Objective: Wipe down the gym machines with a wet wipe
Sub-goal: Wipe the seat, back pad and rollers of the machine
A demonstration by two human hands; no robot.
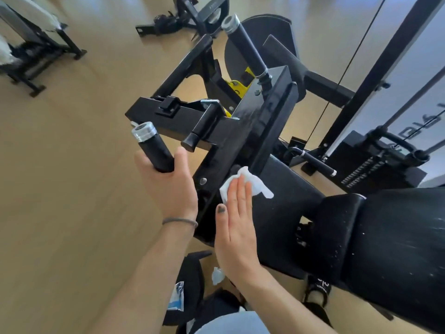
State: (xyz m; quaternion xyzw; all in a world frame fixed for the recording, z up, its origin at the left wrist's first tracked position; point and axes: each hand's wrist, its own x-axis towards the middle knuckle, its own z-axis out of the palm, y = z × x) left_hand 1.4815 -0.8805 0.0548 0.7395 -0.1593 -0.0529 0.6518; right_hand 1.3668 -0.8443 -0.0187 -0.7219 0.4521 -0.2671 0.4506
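Head view, the only one. We note the left hand wrapped around the near black handle grip of the gym machine, fingers closed under it and thumb up along its side. We judge this hold to be a brace: it steadies the swinging arm of the machine so that the surface being wiped does not shift under pressure.

The right hand lies flat, fingers together and extended, pressing the wet wipe against the machine where the glossy black steel beam meets the black pad. The wipe is crumpled, partly under the fingertips, with its loose end showing beyond them onto the pad. A flat palm spreads pressure over the wipe, which we take as the reason for it.

The beam above the wipe looks streaked and shiny, possibly damp; we cannot confirm this.

Below the forearms we see a blue-and-white packet and a small white scrap lying low by the machine's base, probably the wipe supply, kept within reach.

The second handle grip stands farther off, untouched.
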